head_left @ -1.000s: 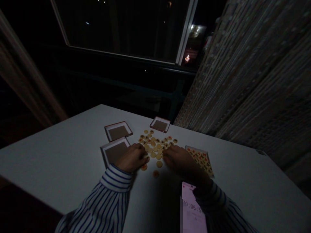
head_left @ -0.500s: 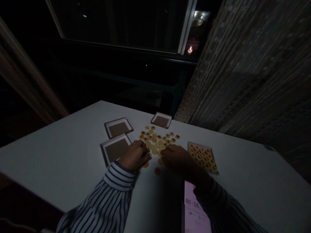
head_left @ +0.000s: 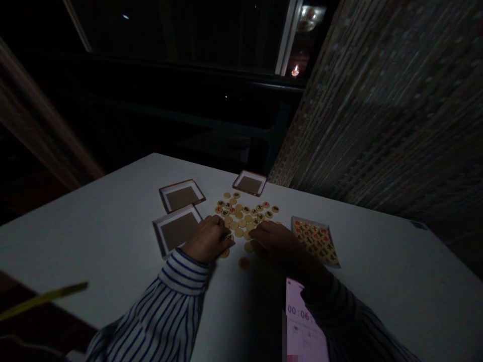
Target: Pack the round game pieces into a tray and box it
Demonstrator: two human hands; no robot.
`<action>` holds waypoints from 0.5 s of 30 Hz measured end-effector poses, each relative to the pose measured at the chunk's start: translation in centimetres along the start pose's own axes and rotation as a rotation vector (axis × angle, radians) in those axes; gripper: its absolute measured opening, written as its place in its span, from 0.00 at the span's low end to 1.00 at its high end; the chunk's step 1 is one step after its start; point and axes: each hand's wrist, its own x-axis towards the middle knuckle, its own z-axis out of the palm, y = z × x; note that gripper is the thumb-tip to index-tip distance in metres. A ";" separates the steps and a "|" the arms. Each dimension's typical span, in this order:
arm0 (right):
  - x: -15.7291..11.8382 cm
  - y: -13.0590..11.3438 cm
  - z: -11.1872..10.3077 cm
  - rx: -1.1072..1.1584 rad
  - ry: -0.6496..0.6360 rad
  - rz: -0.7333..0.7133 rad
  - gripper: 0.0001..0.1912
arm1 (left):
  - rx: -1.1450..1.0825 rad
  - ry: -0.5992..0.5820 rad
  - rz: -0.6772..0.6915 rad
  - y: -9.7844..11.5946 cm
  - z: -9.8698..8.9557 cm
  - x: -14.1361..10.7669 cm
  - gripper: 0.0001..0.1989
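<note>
Round Chinese chess pieces [head_left: 239, 214] lie in a loose heap on the white table [head_left: 94, 226], some with red or black characters up, others blank. At the near left of the heap, my left hand [head_left: 209, 239] is closed, thumb and forefinger bent around a Chinese chess piece [head_left: 229, 237]. My right hand [head_left: 277, 246] is at the near right side with curled fingers; their tips meet the pale pieces, and what they hold is hidden. A single red-marked piece [head_left: 244, 263] lies between the hands, nearer to me.
Two shallow box parts [head_left: 182, 195] [head_left: 161, 242] lie to the left, a smaller one [head_left: 249, 182] at the back. On the right, a tray [head_left: 329, 226] holds rows of pieces. A phone [head_left: 302, 322] with a running timer lies under my right forearm. A beaded curtain [head_left: 339, 125] hangs behind.
The camera view has shifted slightly. Both hands keep nearly the same place over the pieces. A yellow strip has come into view at the lower left.
</note>
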 end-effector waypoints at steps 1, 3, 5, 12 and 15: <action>-0.1 -0.1 -0.2 0.000 0.008 0.008 0.10 | -0.003 0.003 -0.002 0.0 0.0 0.0 0.14; -0.2 -0.4 -0.8 0.003 0.007 0.007 0.11 | -0.008 0.007 -0.009 0.0 0.1 0.0 0.13; -0.3 -0.7 -1.2 0.000 0.002 0.006 0.11 | -0.012 0.005 -0.013 0.0 0.1 0.0 0.12; -0.1 -0.3 -0.6 -0.012 -0.008 0.018 0.12 | -0.015 0.013 -0.005 0.2 0.0 0.1 0.11; 0.0 0.2 0.0 -0.004 -0.011 0.008 0.11 | -0.022 0.047 0.005 0.4 0.0 0.1 0.11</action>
